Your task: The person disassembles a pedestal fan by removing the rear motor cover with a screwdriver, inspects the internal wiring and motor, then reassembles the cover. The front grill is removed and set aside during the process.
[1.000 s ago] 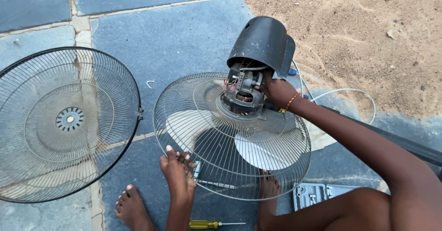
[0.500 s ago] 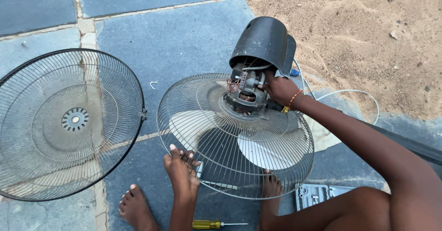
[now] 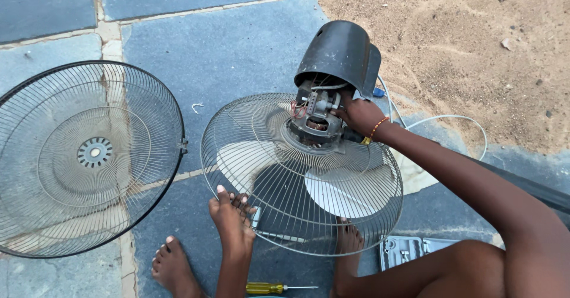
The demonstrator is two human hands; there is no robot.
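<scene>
looking low centre: yellow screwdriver [image 3: 270,288] on the paving by my feet. my left hand [image 3: 231,221] grips the rear fan guard [image 3: 237,155] rim at mid frame, right hand [image 3: 359,117] clamped on the exposed motor [image 3: 314,120]. loose front guard [image 3: 89,158] lies at left.

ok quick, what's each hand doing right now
Left hand: fingers curled on the rim of the rear fan guard.
Right hand: closed on the exposed fan motor.

Motor cover [image 3: 341,54], upper centre: dark grey. Wire grilles at left [image 3: 89,158] and centre [image 3: 300,176]: silvery, radial-spoke pattern, the left one black-rimmed; blades [image 3: 338,194] white. Screwdriver [image 3: 267,288], bottom: yellow handle; paving [image 3: 225,42] blue-grey, sand [image 3: 463,42] tan.
</scene>
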